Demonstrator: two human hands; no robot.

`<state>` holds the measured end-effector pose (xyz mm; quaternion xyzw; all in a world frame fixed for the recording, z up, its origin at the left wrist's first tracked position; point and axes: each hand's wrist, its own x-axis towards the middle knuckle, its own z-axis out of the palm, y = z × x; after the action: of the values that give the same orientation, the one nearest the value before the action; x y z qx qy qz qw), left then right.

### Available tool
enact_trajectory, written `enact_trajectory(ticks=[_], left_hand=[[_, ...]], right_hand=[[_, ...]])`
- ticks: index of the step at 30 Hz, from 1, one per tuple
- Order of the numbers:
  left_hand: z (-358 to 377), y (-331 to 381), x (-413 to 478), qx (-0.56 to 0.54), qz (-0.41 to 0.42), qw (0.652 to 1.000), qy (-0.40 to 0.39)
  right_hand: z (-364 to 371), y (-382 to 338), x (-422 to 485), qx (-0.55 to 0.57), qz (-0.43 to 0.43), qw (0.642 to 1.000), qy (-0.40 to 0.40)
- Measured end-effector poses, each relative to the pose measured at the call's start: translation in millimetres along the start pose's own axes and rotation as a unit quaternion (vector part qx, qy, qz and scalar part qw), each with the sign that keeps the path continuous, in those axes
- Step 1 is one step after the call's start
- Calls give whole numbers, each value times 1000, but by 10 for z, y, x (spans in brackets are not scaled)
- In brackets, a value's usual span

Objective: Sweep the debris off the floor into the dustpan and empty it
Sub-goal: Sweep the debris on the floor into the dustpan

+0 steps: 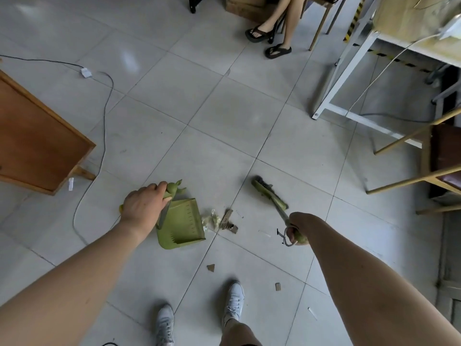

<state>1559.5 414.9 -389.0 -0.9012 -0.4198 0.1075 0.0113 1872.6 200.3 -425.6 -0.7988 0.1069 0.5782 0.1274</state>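
Observation:
A green dustpan [183, 224] rests on the grey tiled floor, its mouth facing right. My left hand [144, 204] grips the top of its long handle. A pile of debris [220, 221], crumpled wrapper and cardboard bits, lies just right of the pan's lip. My right hand [298, 229] is closed around the handle of a green broom. The broom head [265, 192] is on the floor beyond and to the right of the pile. Loose scraps lie nearer my feet: a brown piece [211, 267], a small card [278, 286] and a white strip [312, 313].
A wooden cabinet [37, 143] stands at the left with a grey cable [99, 156] trailing past it. A seated person's legs [277, 28] are at the top. A white table frame [349, 96] and wooden chairs [429, 166] crowd the right side. My white shoes [199, 313] are below.

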Motion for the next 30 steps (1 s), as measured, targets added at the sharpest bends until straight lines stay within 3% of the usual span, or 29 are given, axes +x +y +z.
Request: enact_trajectory(ticks=[16,30], left_hand=[[197,-1039,-607,-20,100,995,9],[-128,-1508,-994,-20,140,988,53]], right_hand=[[2154,689,-755,46,10,998,-36],[2114,1121,-1215,119,-36,992,35]])
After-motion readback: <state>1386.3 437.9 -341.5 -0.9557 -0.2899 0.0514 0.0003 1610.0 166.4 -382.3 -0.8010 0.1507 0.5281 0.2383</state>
